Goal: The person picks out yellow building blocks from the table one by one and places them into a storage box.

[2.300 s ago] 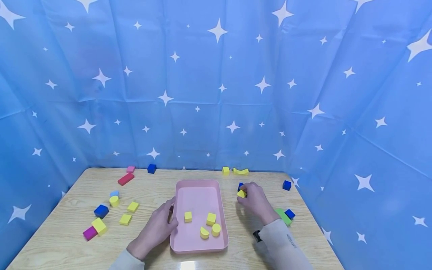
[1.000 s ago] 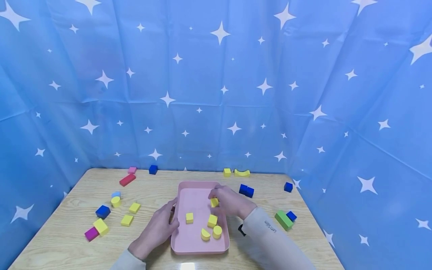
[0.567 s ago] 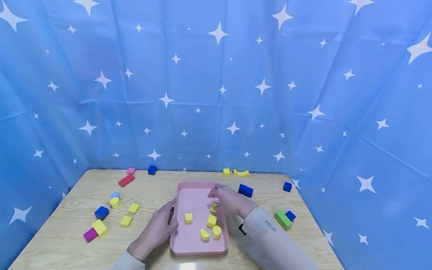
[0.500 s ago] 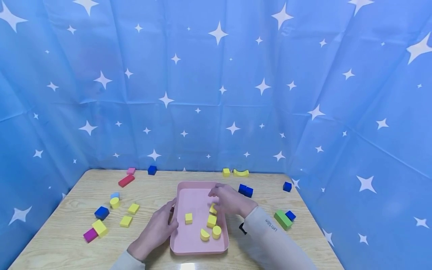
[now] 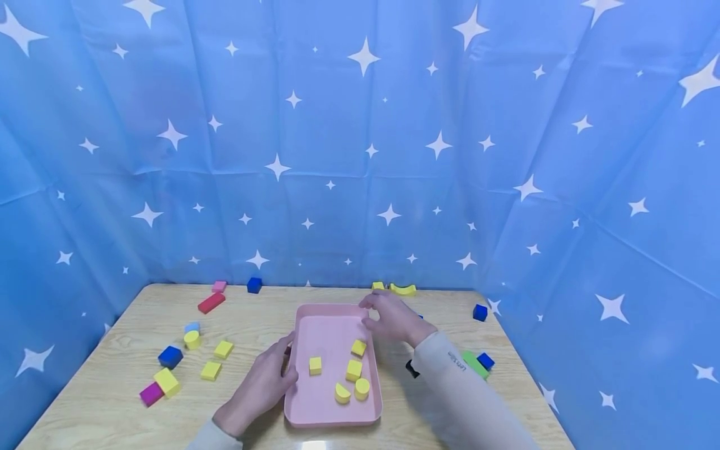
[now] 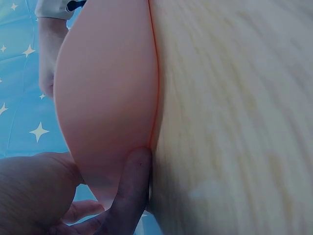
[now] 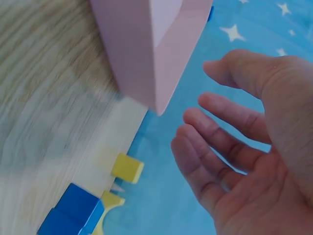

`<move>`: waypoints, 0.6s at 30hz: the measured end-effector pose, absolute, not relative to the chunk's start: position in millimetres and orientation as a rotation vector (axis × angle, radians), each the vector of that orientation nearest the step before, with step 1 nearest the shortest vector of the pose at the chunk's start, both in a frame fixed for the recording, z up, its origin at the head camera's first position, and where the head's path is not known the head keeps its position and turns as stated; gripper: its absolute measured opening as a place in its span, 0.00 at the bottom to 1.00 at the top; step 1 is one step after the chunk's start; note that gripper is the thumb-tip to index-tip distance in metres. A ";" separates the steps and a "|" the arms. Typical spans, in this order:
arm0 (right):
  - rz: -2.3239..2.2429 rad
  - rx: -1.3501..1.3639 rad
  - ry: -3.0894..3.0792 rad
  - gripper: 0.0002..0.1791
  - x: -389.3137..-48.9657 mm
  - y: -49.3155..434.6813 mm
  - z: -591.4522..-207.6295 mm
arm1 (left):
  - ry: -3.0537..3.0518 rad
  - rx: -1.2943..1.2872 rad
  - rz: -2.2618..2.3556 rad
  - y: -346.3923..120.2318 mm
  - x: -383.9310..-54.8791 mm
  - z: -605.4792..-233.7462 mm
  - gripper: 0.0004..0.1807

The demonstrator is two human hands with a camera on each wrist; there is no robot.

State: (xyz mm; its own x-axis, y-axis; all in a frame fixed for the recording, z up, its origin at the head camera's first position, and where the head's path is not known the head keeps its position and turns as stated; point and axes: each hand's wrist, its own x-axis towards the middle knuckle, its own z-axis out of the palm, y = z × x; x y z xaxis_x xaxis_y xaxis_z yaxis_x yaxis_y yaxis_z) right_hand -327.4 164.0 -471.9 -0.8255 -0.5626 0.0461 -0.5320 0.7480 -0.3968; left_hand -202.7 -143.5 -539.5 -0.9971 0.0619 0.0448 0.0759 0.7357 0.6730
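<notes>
A pink tray (image 5: 330, 422) lies on the table with several yellow blocks inside, among them a cube (image 5: 315, 366), a half-round block (image 5: 342, 393) and a cylinder (image 5: 362, 389). My left hand (image 5: 264, 380) grips the tray's left side, thumb over the rim and fingers against the outer wall in the left wrist view. Just beyond the tray's far right corner, my right hand (image 5: 396, 317) is raised with relaxed, spread fingers and nothing in them. Nearest ahead of it are a yellow cube (image 7: 127, 168) and a yellow arch block (image 5: 402, 290).
Dark blue blocks (image 7: 73, 210) lie mostly behind the right hand. Farther right are a green block (image 5: 474, 364) and small blue cubes (image 5: 480, 312). Left lie yellow blocks (image 5: 210, 370), a red bar (image 5: 211, 303), a purple block (image 5: 151, 394) and a blue block (image 5: 170, 357). A starry curtain (image 5: 337, 137) backs the table.
The right hand brought a yellow block from the right side into the tray, let go of it, and has moved up and away over the far right corner. The left hand stays at the tray.
</notes>
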 end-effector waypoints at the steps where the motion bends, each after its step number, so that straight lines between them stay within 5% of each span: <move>1: -0.625 -0.892 2.879 0.21 -329.2 166.2 -473.0 | -2.905 -0.119 -1.128 -143.5 -202.6 -540.0 0.41; 18: -0.647 -0.545 3.066 0.25 -371.3 210.9 -483.6 | -2.901 -0.121 -1.129 -142.9 -199.5 -539.6 0.42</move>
